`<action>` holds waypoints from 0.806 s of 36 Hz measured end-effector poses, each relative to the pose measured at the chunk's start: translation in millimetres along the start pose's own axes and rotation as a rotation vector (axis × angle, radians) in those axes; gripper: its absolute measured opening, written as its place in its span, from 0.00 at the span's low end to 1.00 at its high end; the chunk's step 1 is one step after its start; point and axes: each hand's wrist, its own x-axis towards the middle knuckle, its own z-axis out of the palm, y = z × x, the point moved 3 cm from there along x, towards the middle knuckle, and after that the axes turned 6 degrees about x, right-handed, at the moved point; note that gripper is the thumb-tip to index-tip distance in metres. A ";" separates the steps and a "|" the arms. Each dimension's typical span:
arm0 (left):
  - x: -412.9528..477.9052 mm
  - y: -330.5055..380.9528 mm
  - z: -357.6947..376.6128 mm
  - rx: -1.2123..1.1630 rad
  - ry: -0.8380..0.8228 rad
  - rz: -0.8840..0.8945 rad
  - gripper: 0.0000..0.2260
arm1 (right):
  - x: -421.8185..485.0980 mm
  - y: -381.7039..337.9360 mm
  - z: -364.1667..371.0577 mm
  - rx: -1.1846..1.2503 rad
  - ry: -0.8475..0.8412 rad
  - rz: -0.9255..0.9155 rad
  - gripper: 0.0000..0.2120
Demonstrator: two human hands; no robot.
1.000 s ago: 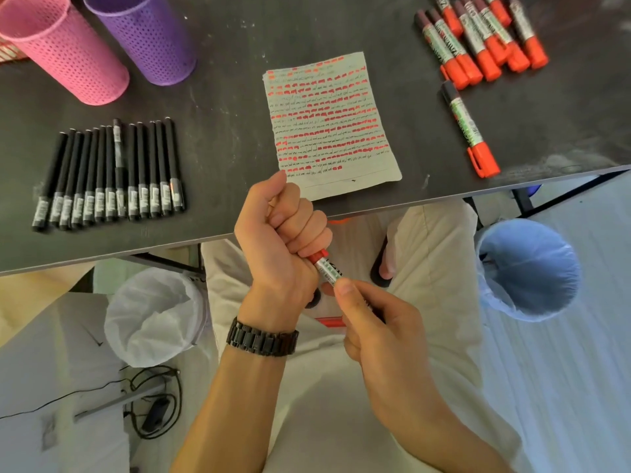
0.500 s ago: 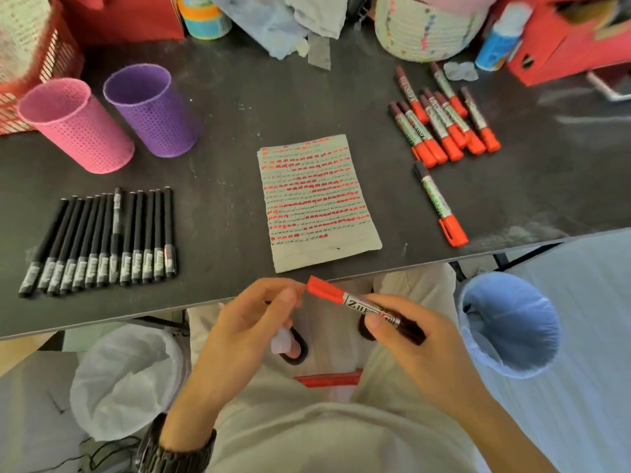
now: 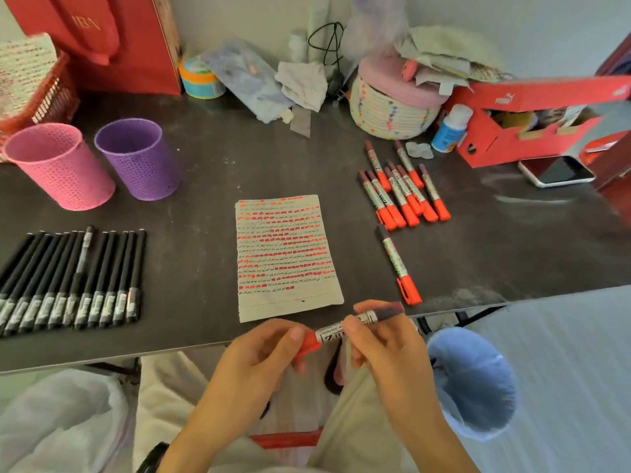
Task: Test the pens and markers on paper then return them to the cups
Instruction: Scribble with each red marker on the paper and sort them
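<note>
Red-capped marker in two-handed grip: left hand at cap, right hand at barrel.

Black pens cut off @ L edge; marker label blurred.

Both pink cup and purple cup are perforated, the marker red-capped.

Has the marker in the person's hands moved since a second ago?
Yes. The marker, pinched between left hand and right hand, has risen from below the table edge to overlap it, near the paper's bottom corner.
</note>
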 end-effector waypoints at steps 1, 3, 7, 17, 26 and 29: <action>2.0 2.9 5.8 -0.037 0.001 -0.004 0.12 | 0.3 -0.3 2.6 -0.004 -0.020 -0.009 0.15; 5.6 9.4 15.8 -0.114 0.018 -0.019 0.10 | 0.0 0.4 7.8 -0.027 -0.055 -0.041 0.15; 10.3 21.0 28.2 -0.087 0.025 -0.015 0.07 | 2.2 -2.5 10.6 -0.062 -0.052 -0.117 0.12; 30.1 34.6 -31.0 0.451 0.382 0.225 0.03 | 60.8 -67.4 -63.0 -0.493 0.097 -0.239 0.13; 61.7 -4.2 -82.2 0.795 0.544 0.192 0.12 | 110.4 -60.8 -90.7 -0.981 0.092 -0.062 0.15; 61.5 -9.2 -79.9 0.844 0.517 0.228 0.12 | 113.3 -52.7 -86.0 -1.034 0.046 -0.035 0.14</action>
